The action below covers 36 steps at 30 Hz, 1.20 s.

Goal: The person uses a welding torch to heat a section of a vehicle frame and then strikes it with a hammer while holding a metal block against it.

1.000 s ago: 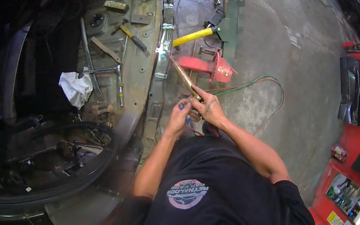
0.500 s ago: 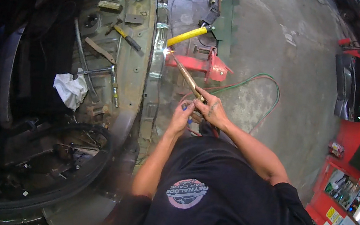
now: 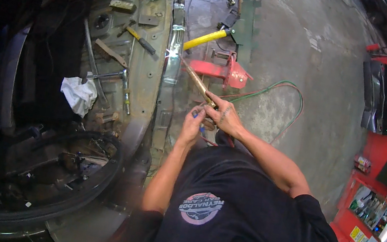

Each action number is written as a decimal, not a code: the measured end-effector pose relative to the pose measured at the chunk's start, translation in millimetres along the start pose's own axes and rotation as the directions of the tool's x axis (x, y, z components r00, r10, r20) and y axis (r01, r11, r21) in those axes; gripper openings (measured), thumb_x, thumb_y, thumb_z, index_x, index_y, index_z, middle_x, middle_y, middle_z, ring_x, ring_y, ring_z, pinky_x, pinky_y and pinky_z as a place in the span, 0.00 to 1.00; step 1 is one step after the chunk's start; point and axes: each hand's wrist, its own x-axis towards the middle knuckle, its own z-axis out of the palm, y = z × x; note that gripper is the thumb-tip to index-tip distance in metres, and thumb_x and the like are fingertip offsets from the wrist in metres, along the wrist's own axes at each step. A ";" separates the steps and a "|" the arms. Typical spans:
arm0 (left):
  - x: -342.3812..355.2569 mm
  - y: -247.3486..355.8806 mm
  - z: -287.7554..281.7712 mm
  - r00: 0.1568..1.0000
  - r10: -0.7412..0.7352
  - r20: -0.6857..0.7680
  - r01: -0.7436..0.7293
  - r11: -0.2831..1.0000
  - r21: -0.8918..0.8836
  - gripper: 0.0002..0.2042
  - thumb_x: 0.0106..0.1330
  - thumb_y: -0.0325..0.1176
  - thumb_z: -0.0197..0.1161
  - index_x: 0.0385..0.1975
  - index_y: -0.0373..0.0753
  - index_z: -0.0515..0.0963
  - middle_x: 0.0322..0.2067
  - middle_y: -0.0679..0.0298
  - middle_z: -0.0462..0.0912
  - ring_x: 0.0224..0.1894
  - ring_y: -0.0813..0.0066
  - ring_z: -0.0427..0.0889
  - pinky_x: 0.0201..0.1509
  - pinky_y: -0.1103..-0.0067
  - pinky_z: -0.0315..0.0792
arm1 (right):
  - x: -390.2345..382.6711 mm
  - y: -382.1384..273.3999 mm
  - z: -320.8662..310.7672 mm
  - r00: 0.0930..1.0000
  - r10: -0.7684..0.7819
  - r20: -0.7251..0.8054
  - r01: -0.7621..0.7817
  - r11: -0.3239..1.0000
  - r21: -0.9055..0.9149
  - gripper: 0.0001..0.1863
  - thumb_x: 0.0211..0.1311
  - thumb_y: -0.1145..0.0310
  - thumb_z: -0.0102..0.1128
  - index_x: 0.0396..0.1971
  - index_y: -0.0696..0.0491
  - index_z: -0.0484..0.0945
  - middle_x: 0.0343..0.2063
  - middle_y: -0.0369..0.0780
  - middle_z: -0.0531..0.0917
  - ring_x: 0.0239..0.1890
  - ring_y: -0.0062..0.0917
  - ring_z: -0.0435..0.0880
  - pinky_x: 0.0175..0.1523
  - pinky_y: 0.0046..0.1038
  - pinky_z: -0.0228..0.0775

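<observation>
A car's metal sill [image 3: 171, 70] is glowing; far right, a red cabinet [image 3: 350, 227] is holding small items [image 3: 367, 205]. Beside the sill, a brass torch [image 3: 197, 82] is slanting, pointing up-left, right hand [image 3: 226, 117] gripping it, left hand [image 3: 191, 127] curling its fingers, hold unclear.

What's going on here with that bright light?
A person's right grip holds a brass-coloured torch, with the left grip at its rear end. The torch's tip points toward a bright glow at a metal strip. Left of that strip, a hammer lies on a bare metal panel; a white cloth lies farther left.
</observation>
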 end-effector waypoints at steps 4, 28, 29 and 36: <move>-1.8 5.5 -0.8 1.000 -0.002 0.010 0.003 1.000 -0.028 0.11 0.77 0.41 0.62 0.46 0.40 0.78 0.40 0.66 0.83 0.43 0.78 0.81 0.50 0.78 0.72 | 4.4 0.9 3.1 1.000 -0.007 0.016 0.006 1.000 0.015 0.31 0.67 0.61 0.62 0.68 0.58 0.72 0.46 0.53 0.88 0.50 0.38 0.89 0.55 0.36 0.78; 7.4 -12.9 -4.2 1.000 -0.015 0.016 0.015 1.000 0.007 0.14 0.79 0.41 0.59 0.49 0.34 0.75 0.41 0.57 0.84 0.34 0.65 0.88 0.36 0.71 0.83 | -3.5 6.3 -3.7 1.000 -0.012 -0.029 0.012 0.999 0.030 0.31 0.67 0.61 0.64 0.68 0.56 0.72 0.41 0.53 0.88 0.43 0.30 0.89 0.50 0.35 0.79; 6.1 -8.3 -3.1 0.999 -0.026 0.019 0.026 1.000 -0.015 0.12 0.78 0.40 0.61 0.49 0.37 0.76 0.41 0.60 0.84 0.37 0.69 0.86 0.39 0.73 0.81 | -2.0 6.2 -2.1 0.999 -0.012 -0.032 0.014 0.999 0.034 0.31 0.67 0.61 0.64 0.68 0.56 0.72 0.41 0.53 0.88 0.43 0.30 0.89 0.50 0.35 0.79; 0.6 5.9 -3.5 0.999 -0.033 -0.023 0.033 0.999 -0.004 0.09 0.78 0.38 0.61 0.47 0.39 0.77 0.41 0.65 0.84 0.43 0.77 0.82 0.47 0.77 0.76 | 3.1 -2.3 1.1 0.999 0.023 0.023 -0.024 0.998 0.056 0.32 0.67 0.60 0.63 0.68 0.56 0.73 0.41 0.54 0.88 0.42 0.30 0.89 0.49 0.35 0.78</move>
